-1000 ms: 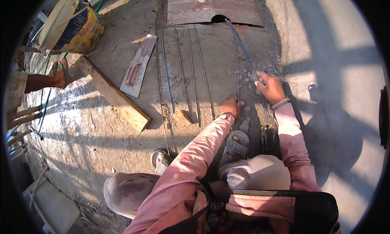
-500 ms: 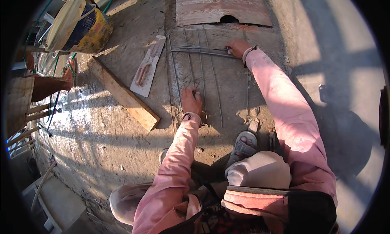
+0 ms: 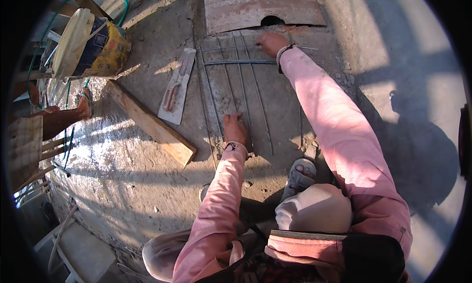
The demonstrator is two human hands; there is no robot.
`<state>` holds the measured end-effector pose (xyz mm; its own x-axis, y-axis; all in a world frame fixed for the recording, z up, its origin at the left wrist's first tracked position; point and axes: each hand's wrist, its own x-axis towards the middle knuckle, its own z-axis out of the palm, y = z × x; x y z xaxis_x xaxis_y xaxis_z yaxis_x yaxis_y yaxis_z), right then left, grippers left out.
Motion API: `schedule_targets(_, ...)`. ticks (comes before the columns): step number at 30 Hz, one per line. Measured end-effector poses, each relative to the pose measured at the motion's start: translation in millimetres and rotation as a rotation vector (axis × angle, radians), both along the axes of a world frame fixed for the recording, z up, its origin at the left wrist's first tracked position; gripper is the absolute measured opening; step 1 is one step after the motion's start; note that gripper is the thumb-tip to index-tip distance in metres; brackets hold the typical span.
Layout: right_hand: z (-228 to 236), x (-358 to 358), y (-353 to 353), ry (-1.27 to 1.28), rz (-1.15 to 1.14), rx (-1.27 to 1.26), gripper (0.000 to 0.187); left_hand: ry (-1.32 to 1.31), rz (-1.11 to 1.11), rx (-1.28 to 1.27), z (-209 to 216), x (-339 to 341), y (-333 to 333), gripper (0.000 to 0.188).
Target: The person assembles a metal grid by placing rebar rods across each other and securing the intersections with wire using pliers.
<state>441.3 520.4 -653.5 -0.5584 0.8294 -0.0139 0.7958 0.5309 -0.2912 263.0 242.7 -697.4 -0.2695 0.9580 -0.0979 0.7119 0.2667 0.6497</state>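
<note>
Near: left hand (image 3: 235, 129) half-curled over lengthwise rods (image 3: 262, 111) on concrete floor (image 3: 162, 189); fingertips unclear, cannot tell if gripping. Beyond: lower crosswise rod (image 3: 238, 62), single or doubled unclear, right end lost behind sleeve (image 3: 314, 91). Farther: right hand (image 3: 272, 43) closed on upper crosswise rod (image 3: 228, 48). Step seems placing crosswise rods; next move likely calls for evening spacing. Far slab (image 3: 260, 7) cut off.

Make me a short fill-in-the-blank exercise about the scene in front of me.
The left hand is farther from the notched slab than the ___ hand.
The trowel lies to the ___ of the crossing metal rods.
The hose near the bucket is ___ in colour.
Both sleeves are ___.

Missing words: right; left; green; pink.
</note>
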Motion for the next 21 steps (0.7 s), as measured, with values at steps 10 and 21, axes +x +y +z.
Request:
schedule_targets(10, -21, 0, -62, 0.164, -0.020, -0.048, 0.018, -0.029, 0.114, -0.035, 6, 5, -6, 0.025)
schedule_targets(21, -26, -4, -64, 0.017, 0.060, 0.202, 0.019, 0.098, 0.134, 0.087, 9, -17, -15, 0.027)
